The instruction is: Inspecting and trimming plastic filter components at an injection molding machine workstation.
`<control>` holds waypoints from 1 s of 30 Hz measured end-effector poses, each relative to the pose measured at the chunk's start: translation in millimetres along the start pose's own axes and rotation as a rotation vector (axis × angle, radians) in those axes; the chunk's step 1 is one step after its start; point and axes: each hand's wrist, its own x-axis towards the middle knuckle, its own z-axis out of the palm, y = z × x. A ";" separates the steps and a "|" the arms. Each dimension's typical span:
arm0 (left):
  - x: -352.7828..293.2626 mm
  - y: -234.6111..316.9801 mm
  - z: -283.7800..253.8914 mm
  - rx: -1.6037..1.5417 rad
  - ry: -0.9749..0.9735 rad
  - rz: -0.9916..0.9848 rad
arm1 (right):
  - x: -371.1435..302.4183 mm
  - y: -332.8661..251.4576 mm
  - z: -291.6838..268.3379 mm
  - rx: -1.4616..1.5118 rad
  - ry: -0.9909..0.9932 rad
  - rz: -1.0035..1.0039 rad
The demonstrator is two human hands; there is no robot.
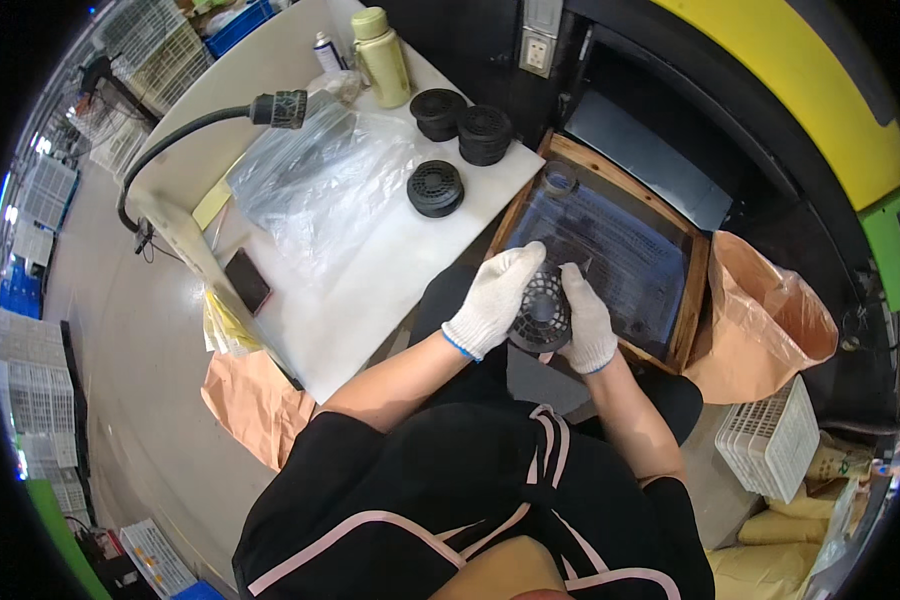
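Note:
In front of my body I hold a black round plastic grille [542,312] with a mesh of openings. My left hand [500,298], in a white knitted glove, is closed on its left edge. From the other side my right hand [587,322], gloved alike, grips the right edge, its thumb pointing up. A thin pointed sliver shows by the right thumb; I cannot make out what it is. Just beyond the hands lies a wooden-framed tray [682,330] with a bluish mesh-like bottom, a small dark ring [560,180] at its far corner.
Left on the white table [320,350] stand black grille stacks [436,112] [485,135], another grille [436,188], plastic bags [320,190], a phone [247,281], a yellow bottle [381,60] and a gooseneck lamp [278,109]. A brown paper bag [760,330] and white crate [768,440] stand right.

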 end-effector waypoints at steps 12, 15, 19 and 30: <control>146.4 89.0 -192.7 1.214 0.491 0.312 | 78.1 28.6 -22.4 -0.518 0.055 0.076; 164.2 70.4 -235.0 1.434 0.496 0.288 | 96.9 35.8 -25.7 -0.618 0.056 0.192; 169.6 55.5 -233.6 1.098 0.238 0.315 | 137.5 38.8 -23.0 -0.472 0.090 0.196; 141.7 38.9 -178.6 1.441 0.139 0.432 | 207.3 52.9 -36.6 -0.382 0.160 0.188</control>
